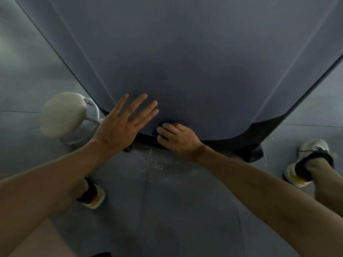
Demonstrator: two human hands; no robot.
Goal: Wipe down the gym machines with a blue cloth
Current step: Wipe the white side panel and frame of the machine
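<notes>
While the right hand (pixel 177 139) curls its fingers over a bunched blue cloth (pixel 163 129), the cloth sits pressed against the lower edge of a broad grey machine panel (pixel 194 62), just above the panel's dark bottom rim (pixel 232 134); only a small fold of blue shows past the knuckles, the rest being hidden under the palm. Grip: closed round the cloth, wrist low, probably so that pressure goes straight into the surface near its curved lip. Left hand (pixel 123 123): flat, fingers spread wide and straight, holding nothing, palm laid on or very near the panel just beside the cloth hand, most likely as a brace for the bent-over stance. Panel: smooth, matte, sloping away from the wearer, filling the upper view; no streaks can be made out in the dim light. Floor (pixel 167 210): grey tiles with a scatter of pale specks (pixel 157 162) directly below the rim. White rounded stand (pixel 64 115): on the floor to the left of the machine, apart from both hands. Left shoe (pixel 93 196) and right shoe (pixel 306 162): white, planted wide to either side, suiting a lean towards the low edge. Judged stage: wiping under way along the bottom margin of this one machine.
</notes>
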